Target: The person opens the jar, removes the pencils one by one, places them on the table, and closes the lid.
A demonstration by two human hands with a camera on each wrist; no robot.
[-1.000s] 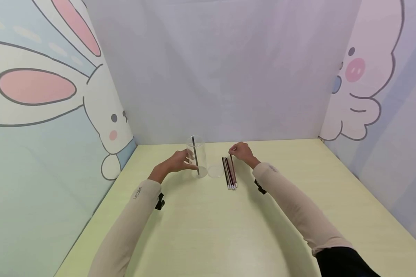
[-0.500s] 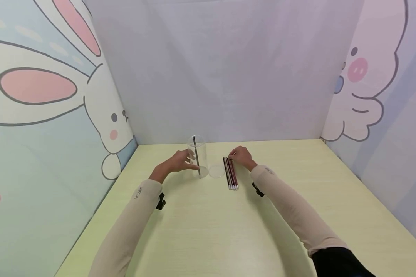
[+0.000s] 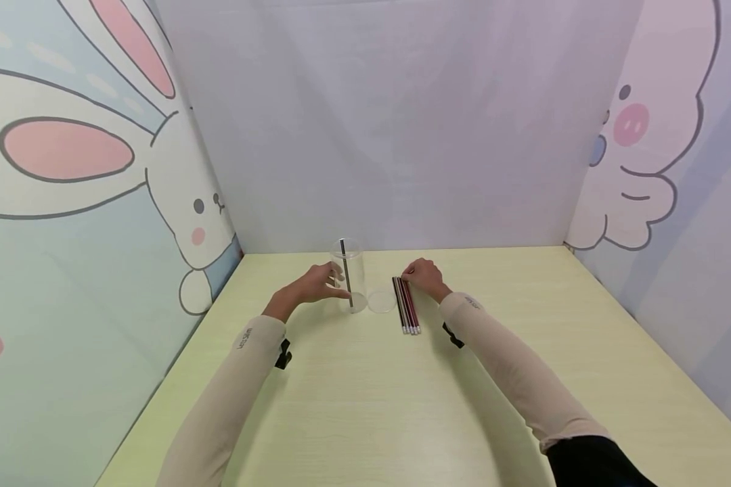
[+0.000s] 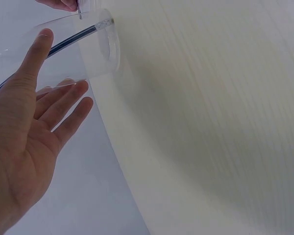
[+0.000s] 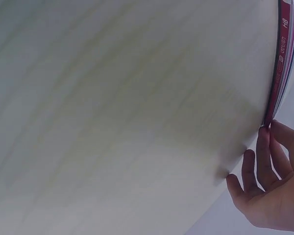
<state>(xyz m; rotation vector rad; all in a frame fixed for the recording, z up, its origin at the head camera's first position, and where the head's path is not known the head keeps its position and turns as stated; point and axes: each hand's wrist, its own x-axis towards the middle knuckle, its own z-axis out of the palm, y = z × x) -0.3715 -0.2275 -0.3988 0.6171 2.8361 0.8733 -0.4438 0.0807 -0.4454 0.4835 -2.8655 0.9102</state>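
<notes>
Near the back of the table stands a clear plastic cup [image 3: 358,276], with one dark striped pencil [image 4: 76,38] leaning inside it. My left hand [image 3: 312,284] holds the cup from its left side, thumb on the near side and fingers round the far side. A row of several pencils [image 3: 400,304] lies to the right, white-tipped ends towards me. At its far end, my right hand [image 3: 425,273] pinches the tip of a dark red pencil [image 5: 279,73] marked HB between thumb and index finger. The remaining fingers touch or hover just over the table.
Between cup and pencils lies a round clear disc [image 3: 382,302], like a lid, flat on the pale wood table [image 3: 365,392]. A grey-white curtain [image 3: 396,135] hangs behind. Cartoon-printed panels [image 3: 85,284] border both sides.
My right hand has come down slightly towards me, and the dark red pencil it pinches now lies beside the others. The left hand keeps its place on the cup.
</notes>
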